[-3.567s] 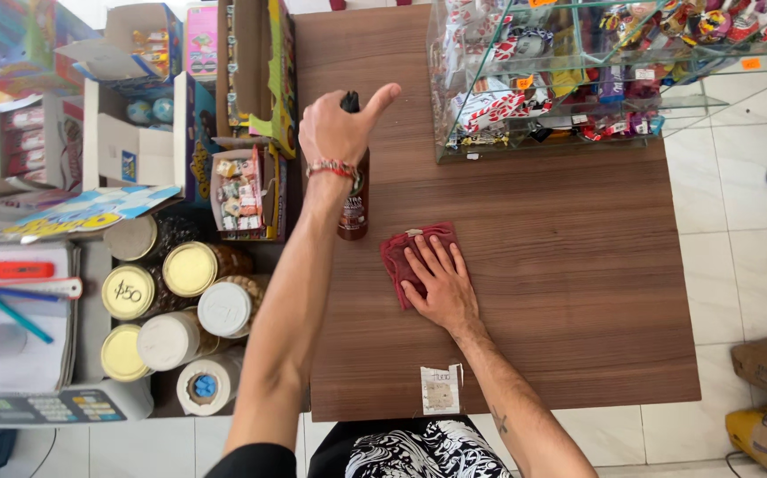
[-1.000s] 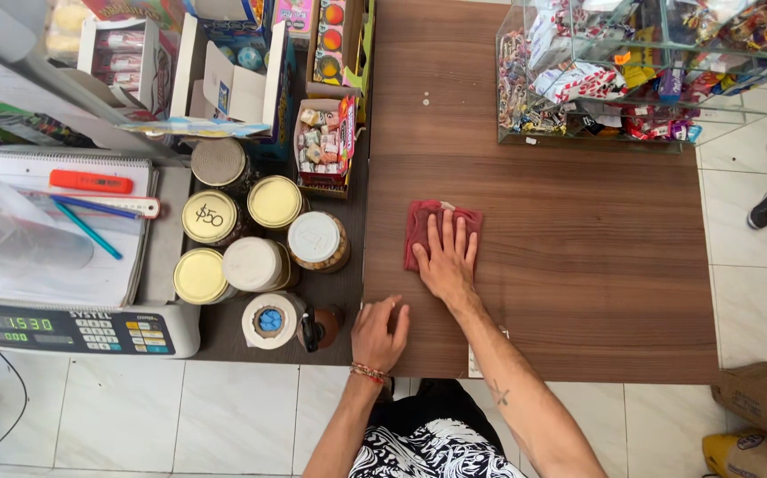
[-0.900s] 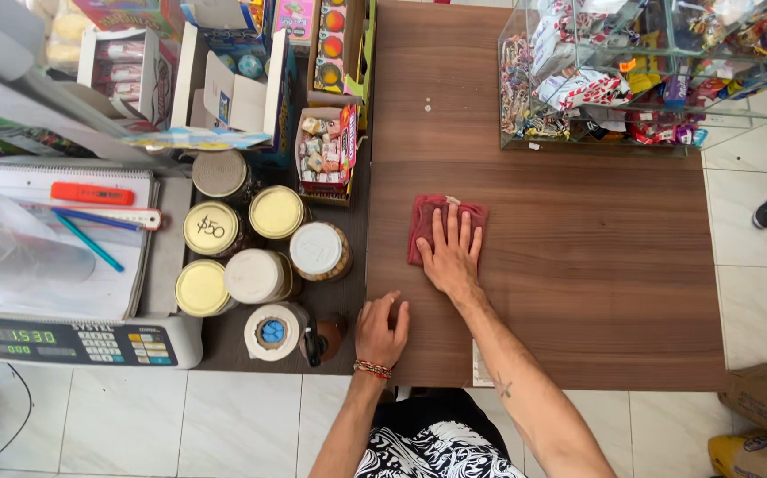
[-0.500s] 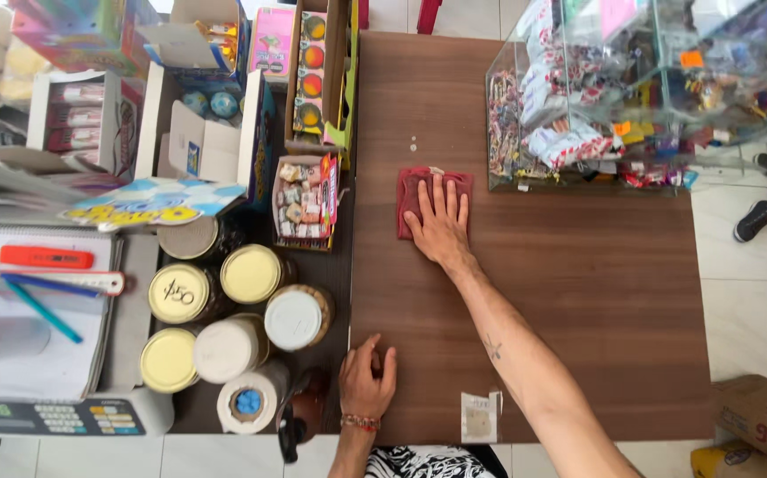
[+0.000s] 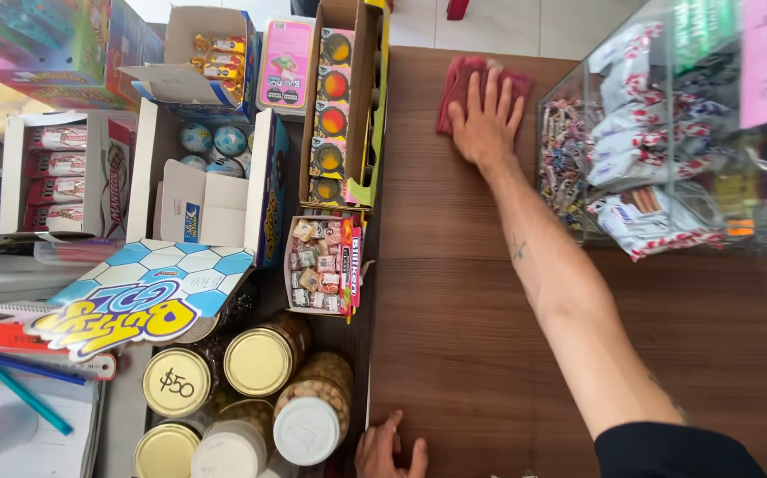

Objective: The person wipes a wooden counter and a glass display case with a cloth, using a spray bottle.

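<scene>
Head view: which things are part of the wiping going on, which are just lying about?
In use:
right hand, flat on red cloth
wooden counter
left hand, resting on counter edge

Lying about:
clear sweets case
lidded jars
sweets boxes
blue pen

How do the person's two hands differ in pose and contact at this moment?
The right hand is stretched to the counter's far end, fingers spread on a red cloth; the left hand rests at the near edge on the bare wooden counter, partly cut off by the frame. Both lie palm-down.
</scene>
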